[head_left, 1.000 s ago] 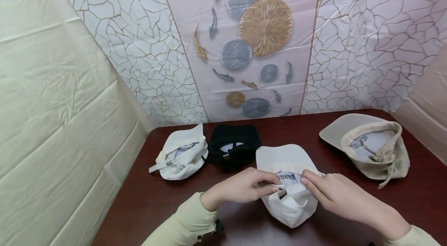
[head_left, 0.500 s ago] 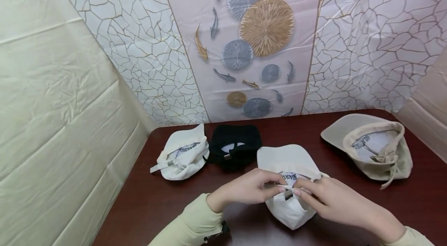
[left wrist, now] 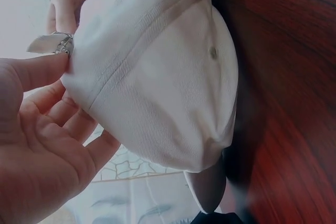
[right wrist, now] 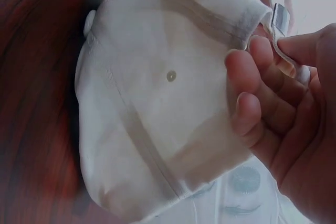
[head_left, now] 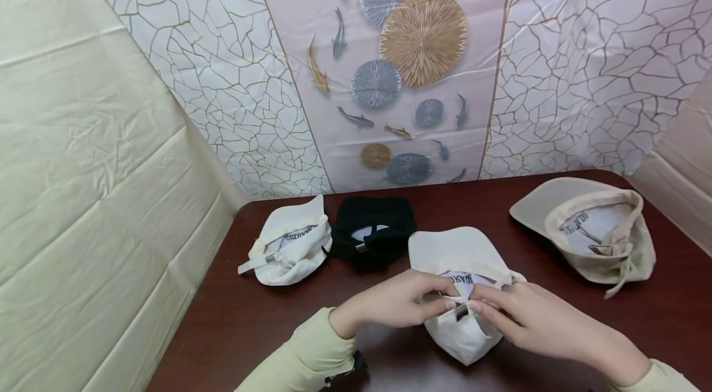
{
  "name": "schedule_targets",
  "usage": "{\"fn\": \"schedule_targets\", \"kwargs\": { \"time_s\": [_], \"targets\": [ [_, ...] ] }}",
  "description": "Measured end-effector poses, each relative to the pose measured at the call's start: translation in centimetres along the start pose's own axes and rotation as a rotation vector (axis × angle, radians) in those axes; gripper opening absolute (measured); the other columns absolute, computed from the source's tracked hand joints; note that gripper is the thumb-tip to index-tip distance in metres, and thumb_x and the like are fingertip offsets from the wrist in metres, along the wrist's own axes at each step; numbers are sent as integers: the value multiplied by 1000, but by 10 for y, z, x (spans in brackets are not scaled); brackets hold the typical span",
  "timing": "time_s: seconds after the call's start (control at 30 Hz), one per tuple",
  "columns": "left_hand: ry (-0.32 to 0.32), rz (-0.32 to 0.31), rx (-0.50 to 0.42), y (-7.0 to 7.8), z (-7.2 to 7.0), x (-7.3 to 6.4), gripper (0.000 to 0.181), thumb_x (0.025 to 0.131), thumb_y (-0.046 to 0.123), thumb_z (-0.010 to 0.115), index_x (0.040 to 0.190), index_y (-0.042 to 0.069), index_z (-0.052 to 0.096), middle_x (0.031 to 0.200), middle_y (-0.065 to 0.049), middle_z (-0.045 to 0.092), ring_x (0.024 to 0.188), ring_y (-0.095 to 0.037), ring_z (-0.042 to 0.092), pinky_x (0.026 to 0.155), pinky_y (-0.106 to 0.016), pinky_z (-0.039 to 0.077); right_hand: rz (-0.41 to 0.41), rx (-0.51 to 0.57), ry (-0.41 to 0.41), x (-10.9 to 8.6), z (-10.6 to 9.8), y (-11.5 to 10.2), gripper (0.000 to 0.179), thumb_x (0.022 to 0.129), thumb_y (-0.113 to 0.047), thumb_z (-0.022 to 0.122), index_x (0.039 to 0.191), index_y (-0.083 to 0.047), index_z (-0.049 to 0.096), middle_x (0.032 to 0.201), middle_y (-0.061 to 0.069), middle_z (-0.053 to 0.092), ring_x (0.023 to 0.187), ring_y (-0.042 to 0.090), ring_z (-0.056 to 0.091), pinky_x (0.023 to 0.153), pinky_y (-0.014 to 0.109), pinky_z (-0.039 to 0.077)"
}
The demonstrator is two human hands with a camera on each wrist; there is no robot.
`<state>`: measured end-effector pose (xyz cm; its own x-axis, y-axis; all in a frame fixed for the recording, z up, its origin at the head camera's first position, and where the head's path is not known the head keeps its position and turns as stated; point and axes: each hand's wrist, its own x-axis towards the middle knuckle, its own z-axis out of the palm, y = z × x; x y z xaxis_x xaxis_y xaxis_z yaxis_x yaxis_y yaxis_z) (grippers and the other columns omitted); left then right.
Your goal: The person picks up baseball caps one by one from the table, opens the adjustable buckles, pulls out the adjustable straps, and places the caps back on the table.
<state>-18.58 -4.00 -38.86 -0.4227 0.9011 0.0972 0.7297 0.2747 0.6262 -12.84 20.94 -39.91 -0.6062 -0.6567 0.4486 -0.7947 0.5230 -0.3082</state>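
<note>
Fingers of the left hand (head_left: 389,300) and right hand (head_left: 536,321) pinched the narrow white cloth strap (left wrist: 44,44) of a white fabric peaked cap (head_left: 464,342), crown-down on the dark-red wooden table (head_left: 278,330). It seemed light, floppy, best held there.

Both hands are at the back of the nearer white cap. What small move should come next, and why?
Probably the right hand should ease the strap toward the metal buckle: it pinches the strap close by, while the left hand has its thumb at the buckle.
</note>
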Motion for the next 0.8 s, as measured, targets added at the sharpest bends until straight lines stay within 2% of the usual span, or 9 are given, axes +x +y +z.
{"fn": "schedule_targets", "kwargs": {
  "time_s": [0.13,0.37,0.53,0.8],
  "targets": [
    [2,-16,-7,0,-1,-2,12,104,14,56,108,12,67,97,9,61,84,4,49,76,-10,43,12,2,3,-4,-5,2,28,97,-8,66,93,-33,52,63,-31,32,52,-18,32,51,5,26],
    [5,-36,-39,-4,-2,-8,12,105,14,56,110,11,67,96,9,61,81,3,50,72,-11,44,39,-86,45,-11,-11,8,29,94,-8,70,91,-32,53,67,-30,22,53,-15,23,50,6,23],
    [-1,-47,-62,-7,-3,-11,12,103,9,57,111,11,66,94,9,59,77,4,48,69,-11,44,102,-135,66,-21,-18,13,28,93,-9,71,96,-33,57,66,-30,19,53,-13,22,50,9,23],
    [19,-49,-81,-8,-6,-17,13,104,9,56,111,10,67,94,9,60,81,4,51,72,-12,47,205,-150,70,-35,-30,16,32,96,-9,68,97,-37,53,60,-30,25,48,-14,26,48,10,24]
  ]
}}
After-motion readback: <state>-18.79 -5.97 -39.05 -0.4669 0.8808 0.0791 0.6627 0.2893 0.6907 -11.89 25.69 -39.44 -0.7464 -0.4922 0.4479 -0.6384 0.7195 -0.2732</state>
